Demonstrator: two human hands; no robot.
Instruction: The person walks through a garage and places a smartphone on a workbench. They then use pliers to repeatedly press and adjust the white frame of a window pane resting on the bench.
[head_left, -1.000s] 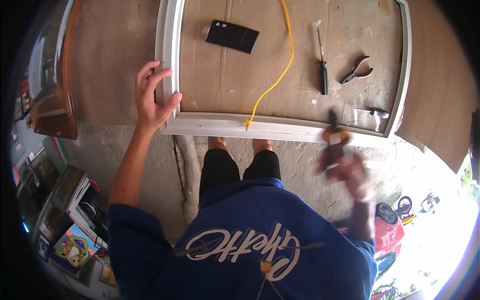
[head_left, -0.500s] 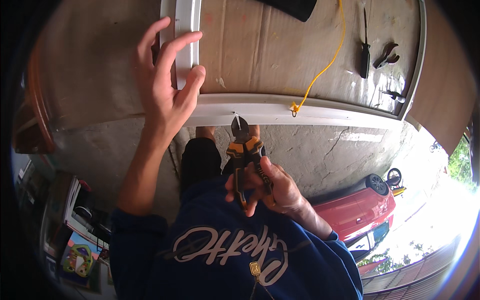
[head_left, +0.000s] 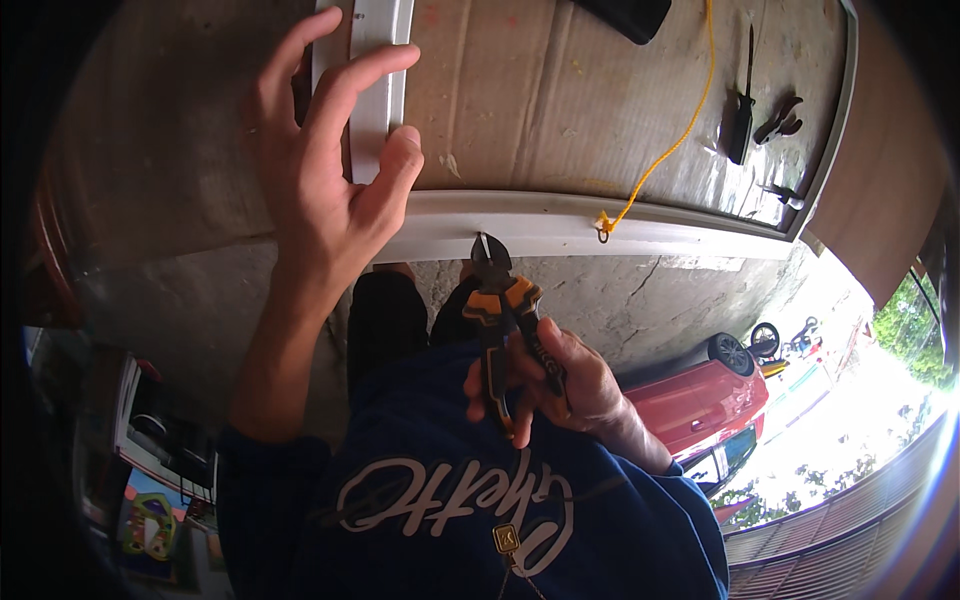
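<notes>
The left hand [head_left: 320,190] is reaching up and out from the blue sleeve, with the arm nearly straight. Its fingers [head_left: 350,85] are spread wide open and are holding nothing. The palm and thumb are lying against the corner of the white frame [head_left: 560,222], where the long side piece is meeting the near piece. The frame is lying on a sheet of brown cardboard [head_left: 540,100] on the floor.

The right hand [head_left: 545,385] is staying low, close to the person's chest, with the wrist bent. Its fingers are wrapped tightly around the orange and black handles of the cutting pliers [head_left: 505,310]. The pliers are pointing up, and their dark tips are touching the near edge of the frame, a little left of the middle.

A yellow cord [head_left: 665,150] is running across the cardboard and is tied at the near frame piece. More tools, a screwdriver [head_left: 742,100] and another pair of pliers [head_left: 782,118], are lying near the right edge.
</notes>
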